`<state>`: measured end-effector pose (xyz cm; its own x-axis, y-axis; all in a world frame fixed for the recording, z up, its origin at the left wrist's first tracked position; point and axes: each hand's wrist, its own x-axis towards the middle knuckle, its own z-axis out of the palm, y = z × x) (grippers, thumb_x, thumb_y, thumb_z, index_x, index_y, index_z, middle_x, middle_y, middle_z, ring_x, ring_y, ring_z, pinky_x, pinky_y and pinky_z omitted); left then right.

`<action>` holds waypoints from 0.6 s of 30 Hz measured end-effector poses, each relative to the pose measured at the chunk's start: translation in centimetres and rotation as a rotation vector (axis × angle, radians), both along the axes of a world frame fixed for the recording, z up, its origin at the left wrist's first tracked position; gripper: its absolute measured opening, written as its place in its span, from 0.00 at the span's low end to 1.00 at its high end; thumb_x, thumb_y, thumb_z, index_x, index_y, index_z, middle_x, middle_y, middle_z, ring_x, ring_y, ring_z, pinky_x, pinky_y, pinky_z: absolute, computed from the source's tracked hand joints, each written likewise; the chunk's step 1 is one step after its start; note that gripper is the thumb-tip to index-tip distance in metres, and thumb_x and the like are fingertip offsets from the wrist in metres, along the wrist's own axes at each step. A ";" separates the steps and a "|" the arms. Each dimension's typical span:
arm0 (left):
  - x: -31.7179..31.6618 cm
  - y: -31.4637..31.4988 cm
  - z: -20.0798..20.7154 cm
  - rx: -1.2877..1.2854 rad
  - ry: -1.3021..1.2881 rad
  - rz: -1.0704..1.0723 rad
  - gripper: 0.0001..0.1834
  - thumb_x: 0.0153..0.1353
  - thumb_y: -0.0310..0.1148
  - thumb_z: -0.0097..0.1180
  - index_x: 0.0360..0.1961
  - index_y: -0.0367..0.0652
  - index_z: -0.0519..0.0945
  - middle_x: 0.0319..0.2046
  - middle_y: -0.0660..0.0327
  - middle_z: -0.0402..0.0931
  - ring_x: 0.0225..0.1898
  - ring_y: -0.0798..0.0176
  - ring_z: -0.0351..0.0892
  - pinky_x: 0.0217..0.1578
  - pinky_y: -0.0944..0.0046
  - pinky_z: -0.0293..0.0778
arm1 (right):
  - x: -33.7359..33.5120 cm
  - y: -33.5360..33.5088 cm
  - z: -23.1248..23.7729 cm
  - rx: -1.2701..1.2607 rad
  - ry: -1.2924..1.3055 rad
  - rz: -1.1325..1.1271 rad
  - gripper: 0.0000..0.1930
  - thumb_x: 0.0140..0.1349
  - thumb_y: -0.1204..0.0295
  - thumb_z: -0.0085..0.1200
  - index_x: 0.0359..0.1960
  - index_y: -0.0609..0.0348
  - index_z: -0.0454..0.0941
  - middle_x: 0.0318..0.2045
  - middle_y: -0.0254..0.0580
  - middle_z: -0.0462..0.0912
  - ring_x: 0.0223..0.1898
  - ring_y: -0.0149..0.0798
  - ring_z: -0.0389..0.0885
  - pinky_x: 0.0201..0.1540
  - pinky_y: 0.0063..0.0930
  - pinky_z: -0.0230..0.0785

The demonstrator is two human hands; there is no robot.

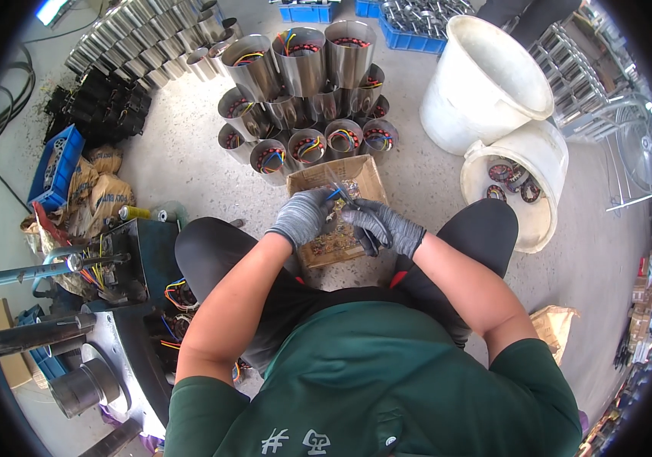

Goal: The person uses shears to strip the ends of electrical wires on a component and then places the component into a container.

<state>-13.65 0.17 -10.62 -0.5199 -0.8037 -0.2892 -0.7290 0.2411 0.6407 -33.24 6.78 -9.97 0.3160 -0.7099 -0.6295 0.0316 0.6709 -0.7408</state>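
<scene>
Both my hands wear grey knit gloves and meet above an open cardboard box [375, 179] on the floor between my knees. With closed fingers, my left hand [301, 216] pinches a thin blue wire [334, 194]. My right hand [388, 227] is closed round a dark hand tool [349, 202], which looks like pliers or cutters; its jaws sit close to the wire, and its handles are partly hidden by the fingers. Small, mixed-coloured scraps [335, 245] cover the bottom of the box.
Stacked metal cylinders [299, 65] with wound coils and coloured wires stand just beyond the box. At the right are an upright white bucket [459, 99] and a tipped one [547, 164] holding several ring-shaped coils [520, 180]. A machine [124, 358] stands at my left.
</scene>
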 end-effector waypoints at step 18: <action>1.8 -1.3 1.2 -0.125 0.317 0.331 0.16 0.67 0.39 0.52 0.49 0.39 0.80 0.42 0.41 0.80 0.46 0.39 0.78 0.47 0.49 0.74 | -0.4 0.5 -0.6 0.009 -0.210 -0.399 0.17 0.63 0.54 0.57 0.39 0.54 0.72 0.15 0.38 0.75 0.13 0.37 0.75 0.17 0.32 0.70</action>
